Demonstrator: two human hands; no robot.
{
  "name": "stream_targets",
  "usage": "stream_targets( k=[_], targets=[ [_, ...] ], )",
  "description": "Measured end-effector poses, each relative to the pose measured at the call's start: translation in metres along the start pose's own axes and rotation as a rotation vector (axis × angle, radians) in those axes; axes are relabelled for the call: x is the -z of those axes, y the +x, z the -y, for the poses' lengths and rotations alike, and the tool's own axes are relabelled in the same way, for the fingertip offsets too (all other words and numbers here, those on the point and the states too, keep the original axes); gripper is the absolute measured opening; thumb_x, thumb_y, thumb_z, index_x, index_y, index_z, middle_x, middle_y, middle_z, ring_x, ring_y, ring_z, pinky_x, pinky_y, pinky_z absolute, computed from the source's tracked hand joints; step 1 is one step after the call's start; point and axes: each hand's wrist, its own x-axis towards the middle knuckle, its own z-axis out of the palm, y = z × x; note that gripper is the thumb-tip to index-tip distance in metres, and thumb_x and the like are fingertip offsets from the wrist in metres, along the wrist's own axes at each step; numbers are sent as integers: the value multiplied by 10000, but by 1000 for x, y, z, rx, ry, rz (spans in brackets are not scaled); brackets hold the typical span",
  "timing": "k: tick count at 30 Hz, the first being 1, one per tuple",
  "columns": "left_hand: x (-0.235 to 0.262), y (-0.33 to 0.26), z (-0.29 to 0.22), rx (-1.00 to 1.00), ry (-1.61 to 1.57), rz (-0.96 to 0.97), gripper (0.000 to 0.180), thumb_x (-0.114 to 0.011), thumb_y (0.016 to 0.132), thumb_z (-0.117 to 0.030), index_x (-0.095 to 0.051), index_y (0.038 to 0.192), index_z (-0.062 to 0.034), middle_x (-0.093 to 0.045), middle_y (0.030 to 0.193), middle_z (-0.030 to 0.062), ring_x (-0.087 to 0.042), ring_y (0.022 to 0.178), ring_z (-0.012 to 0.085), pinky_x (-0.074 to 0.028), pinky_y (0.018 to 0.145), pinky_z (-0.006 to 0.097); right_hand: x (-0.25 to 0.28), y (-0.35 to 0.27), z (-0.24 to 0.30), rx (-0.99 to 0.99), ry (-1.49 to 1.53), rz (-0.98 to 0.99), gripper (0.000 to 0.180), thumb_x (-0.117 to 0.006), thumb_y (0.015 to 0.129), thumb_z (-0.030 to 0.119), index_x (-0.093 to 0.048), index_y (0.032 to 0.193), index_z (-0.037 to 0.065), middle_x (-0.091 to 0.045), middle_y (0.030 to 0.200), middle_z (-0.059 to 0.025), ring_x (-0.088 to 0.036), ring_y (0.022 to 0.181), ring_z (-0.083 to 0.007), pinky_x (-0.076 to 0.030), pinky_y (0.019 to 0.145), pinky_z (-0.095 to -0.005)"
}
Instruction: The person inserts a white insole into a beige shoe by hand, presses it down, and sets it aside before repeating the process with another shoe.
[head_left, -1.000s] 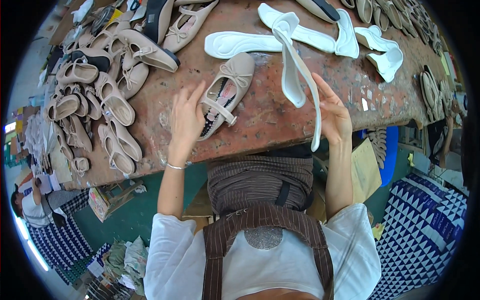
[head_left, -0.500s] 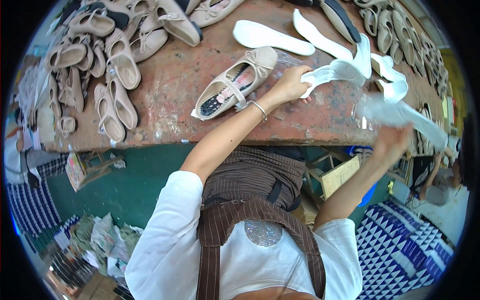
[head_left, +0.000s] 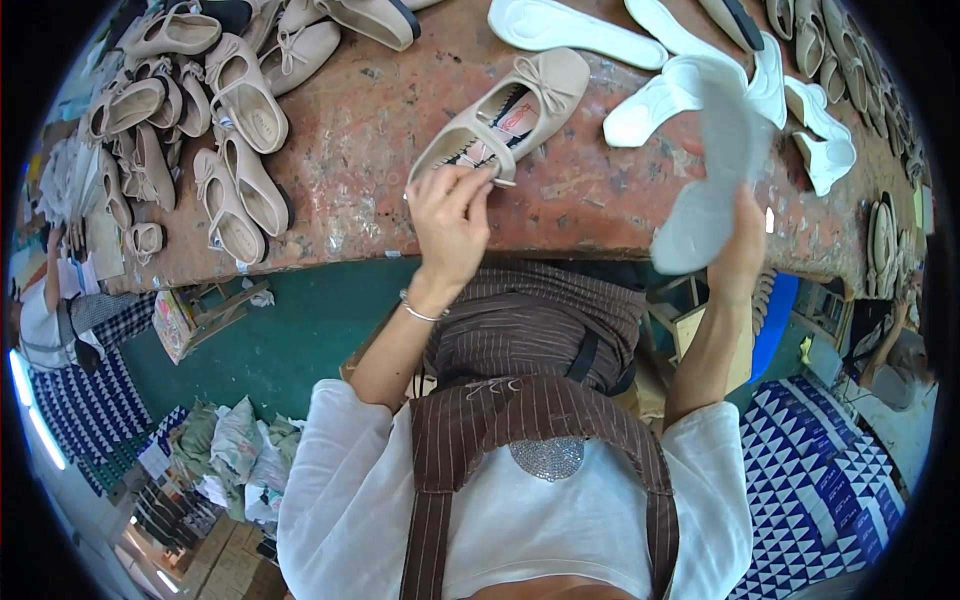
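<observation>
A beige flat shoe [head_left: 512, 112] with a bow and a strap lies on the worn reddish workbench [head_left: 370, 140]. My left hand [head_left: 450, 225] pinches the heel end of that shoe at the bench's near edge. My right hand [head_left: 738, 250] holds up a white insole [head_left: 712, 180], raised over the bench edge to the right of the shoe. More white insoles [head_left: 575, 25] lie behind the shoe on the bench.
Several finished beige shoes [head_left: 235, 150] are piled on the left of the bench. Other shoes line the far right edge [head_left: 885, 235]. A person [head_left: 45, 310] sits at the far left. Below are a green floor [head_left: 300, 330], cartons and patterned boxes [head_left: 820, 480].
My left hand drew back from the insoles to the shoe's heel. My right hand brought the white insole up from the right toward the bench.
</observation>
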Motion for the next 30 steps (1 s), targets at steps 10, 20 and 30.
stream_targets(
  k=[10, 20, 30],
  targets=[
    [69, -32, 32, 168, 35, -102, 403, -763, 780, -60, -693, 1177, -48, -599, 1098, 130, -552, 1045, 274, -449, 915, 387, -95, 6, -14, 573, -825, 492, 272, -681, 716, 12, -764, 972, 54, -679, 1099, -75, -584, 1040, -265, -440, 928, -397],
    [57, -32, 58, 607, -351, -55, 724, -898, 694, -121, -550, 1305, 53, -468, 1087, 79, -620, 865, 139, -592, 655, 251, -162, 24, -41, 553, -643, 671, 210, -681, 713, 11, -756, 908, 25, -715, 1071, -89, -636, 1006, -269, -482, 917, -399],
    [55, -32, 68, 608, -440, -70, 741, -923, 646, -125, -567, 1272, 53, -489, 1099, 83, -641, 916, 172, -619, 694, 277, -192, 33, -42, 481, -513, 749, 227, -687, 730, -30, -745, 947, -1, -711, 1041, -135, -659, 973, -337, -522, 878, -391]
  ],
)
